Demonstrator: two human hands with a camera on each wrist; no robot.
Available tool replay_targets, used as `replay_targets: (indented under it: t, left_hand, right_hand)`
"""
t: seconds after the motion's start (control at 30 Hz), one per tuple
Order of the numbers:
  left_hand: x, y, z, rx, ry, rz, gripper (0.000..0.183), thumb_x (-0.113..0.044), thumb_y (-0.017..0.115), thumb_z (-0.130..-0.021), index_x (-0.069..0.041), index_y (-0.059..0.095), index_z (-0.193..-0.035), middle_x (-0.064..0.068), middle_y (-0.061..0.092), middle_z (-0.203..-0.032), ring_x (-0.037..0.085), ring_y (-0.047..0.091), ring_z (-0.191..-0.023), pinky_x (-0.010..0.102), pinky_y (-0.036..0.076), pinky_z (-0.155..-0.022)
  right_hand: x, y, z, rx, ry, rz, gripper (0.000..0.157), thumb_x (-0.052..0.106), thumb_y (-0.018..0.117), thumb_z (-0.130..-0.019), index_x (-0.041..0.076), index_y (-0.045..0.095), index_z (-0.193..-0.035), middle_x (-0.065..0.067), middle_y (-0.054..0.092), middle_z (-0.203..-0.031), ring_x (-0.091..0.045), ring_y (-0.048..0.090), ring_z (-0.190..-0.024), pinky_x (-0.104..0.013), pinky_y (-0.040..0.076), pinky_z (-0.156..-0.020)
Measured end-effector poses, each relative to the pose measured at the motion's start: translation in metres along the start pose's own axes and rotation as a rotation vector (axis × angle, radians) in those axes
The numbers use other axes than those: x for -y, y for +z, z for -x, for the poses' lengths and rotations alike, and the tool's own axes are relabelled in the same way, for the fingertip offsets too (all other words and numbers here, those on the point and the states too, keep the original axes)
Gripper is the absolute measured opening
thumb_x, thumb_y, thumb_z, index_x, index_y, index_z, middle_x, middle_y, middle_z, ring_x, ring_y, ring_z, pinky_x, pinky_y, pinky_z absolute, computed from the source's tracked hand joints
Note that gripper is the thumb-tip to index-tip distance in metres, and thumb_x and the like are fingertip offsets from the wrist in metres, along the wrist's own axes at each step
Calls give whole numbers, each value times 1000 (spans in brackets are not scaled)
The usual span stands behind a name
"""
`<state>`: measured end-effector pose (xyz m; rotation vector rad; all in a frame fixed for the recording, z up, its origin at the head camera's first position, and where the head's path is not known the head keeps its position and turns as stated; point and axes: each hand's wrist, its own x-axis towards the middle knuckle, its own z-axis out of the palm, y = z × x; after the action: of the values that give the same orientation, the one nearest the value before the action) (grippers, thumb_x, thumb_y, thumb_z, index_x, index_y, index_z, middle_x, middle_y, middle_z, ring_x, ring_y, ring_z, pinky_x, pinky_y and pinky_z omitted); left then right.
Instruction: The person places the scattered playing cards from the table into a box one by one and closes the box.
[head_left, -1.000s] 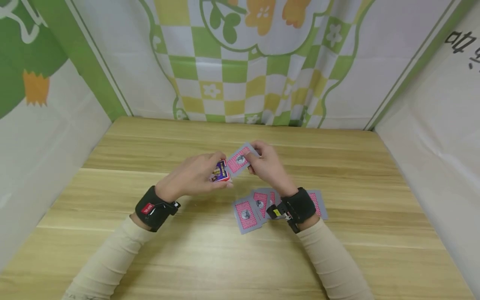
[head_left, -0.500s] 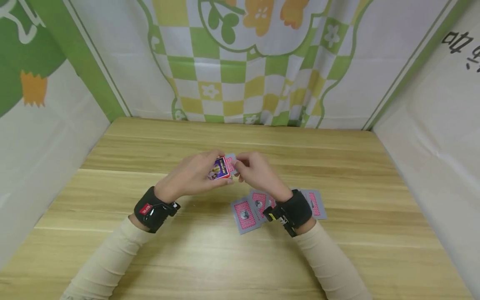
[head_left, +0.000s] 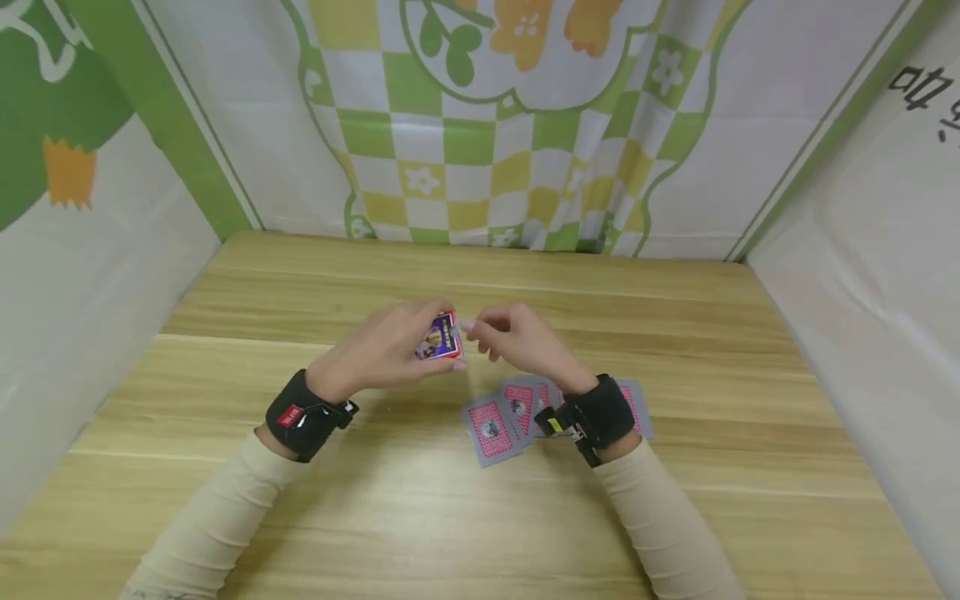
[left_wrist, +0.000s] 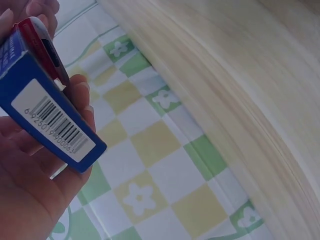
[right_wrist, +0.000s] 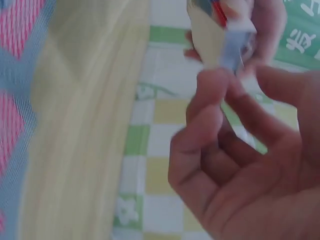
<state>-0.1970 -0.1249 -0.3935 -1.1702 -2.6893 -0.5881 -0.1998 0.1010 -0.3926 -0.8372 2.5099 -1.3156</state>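
My left hand (head_left: 378, 348) grips a small playing card box (head_left: 438, 338) from its left side, fingers along the far edge and thumb along the near one. A blue end panel with a barcode (left_wrist: 54, 125) faces the left wrist camera. My right hand (head_left: 528, 343) is just right of the box's other end, with its fingers bent and the thumb apart from them. No card shows between those fingers in the right wrist view, where the fingertips (right_wrist: 212, 82) overlap the pale end of the box. A grey card edge shows at the box's mouth in the head view.
Several red-backed playing cards (head_left: 491, 429) lie overlapping, face down, on the wooden table (head_left: 390, 525), partly hidden by my right wrist. One more card end (head_left: 632, 408) shows to the right of that wrist. A checked curtain (head_left: 480, 167) hangs behind the table.
My right hand brought a card leftward to the box and slid it in. Now the right hand has let go of it and drawn slightly back. The left hand has stayed on the box.
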Motion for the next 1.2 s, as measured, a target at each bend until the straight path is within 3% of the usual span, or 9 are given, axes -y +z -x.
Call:
replay_targets:
  t: [0.1, 0.13, 0.23, 0.33, 0.53, 0.7, 0.87, 1.0, 1.2]
  left_hand:
    - [0, -1, -1, 13, -10, -5, 73, -61, 64, -78, -4, 48, -122, -2, 55, -82, 9, 51, -63, 27, 46, -48]
    - [0, -1, -2, 14, -9, -14, 73, -61, 63, -78, -4, 48, -122, -3, 55, -83, 8, 52, -64, 27, 46, -49]
    - [0, -1, -3, 18, -3, -30, 73, -62, 62, -79, -5, 48, -122, -2, 56, -85, 9, 52, -68, 30, 48, -54]
    - [0, -1, -3, 23, -1, -39, 75, -62, 62, -78, -4, 47, -123, -1, 57, -88, 10, 53, -71, 31, 49, -57]
    - [1, 0, -2, 21, -7, -50, 74, -63, 62, -77, -6, 48, -122, 0, 58, -89, 10, 53, -72, 32, 49, -58]
    - [-1, 2, -3, 17, 7, -55, 71, -64, 61, -78, -7, 49, -119, -2, 57, -88, 9, 52, -71, 31, 49, -58]
    - [-1, 2, -3, 9, 16, -67, 71, -64, 62, -77, -7, 49, -119, -2, 58, -87, 9, 52, -70, 31, 49, -57]
    - [-1, 2, -3, 13, 8, -66, 71, -62, 64, -77, -7, 49, -118, -2, 57, -84, 10, 51, -68, 31, 48, -56]
    - [-2, 4, -2, 27, 6, -88, 71, -62, 64, -77, -6, 49, -118, -2, 56, -84, 10, 51, -67, 29, 47, -55]
  right_hand:
    - [-3, -7, 4, 151, -14, 154, 7, 20, 66, -89, 14, 67, -90, -6, 65, -78, -18, 58, -68, -33, 48, -57]
    - [-4, -8, 6, 222, 5, 210, 11, 21, 69, -86, 14, 66, -93, -7, 65, -82, -18, 58, -68, -33, 48, -56]
    - [-7, -3, 13, 417, 88, 405, 39, 32, 79, -74, 18, 60, -106, -6, 61, -98, -16, 56, -77, -31, 49, -61]
    - [-9, 8, 20, 494, 185, 539, 61, 44, 83, -65, 23, 54, -114, -5, 51, -107, -18, 49, -87, -34, 48, -65]
    - [-16, 19, 27, 448, 193, 626, 68, 44, 87, -58, 22, 52, -112, -2, 41, -105, -21, 37, -95, -35, 46, -68]
    - [-24, 12, 26, 408, 130, 566, 54, 38, 86, -64, 14, 53, -99, -5, 42, -97, -21, 39, -88, -32, 44, -64]
    - [-31, -3, 24, 392, 60, 374, 34, 20, 81, -75, 5, 54, -89, -4, 48, -79, -15, 44, -68, -28, 39, -56]
    - [-35, -14, 22, 392, 19, 279, 16, 7, 73, -82, 6, 57, -83, 0, 54, -70, -10, 46, -56, -25, 39, -50]
    - [-41, -19, 19, 355, -1, 351, 8, 10, 71, -83, 12, 64, -80, 0, 60, -72, -10, 48, -58, -26, 40, -52]
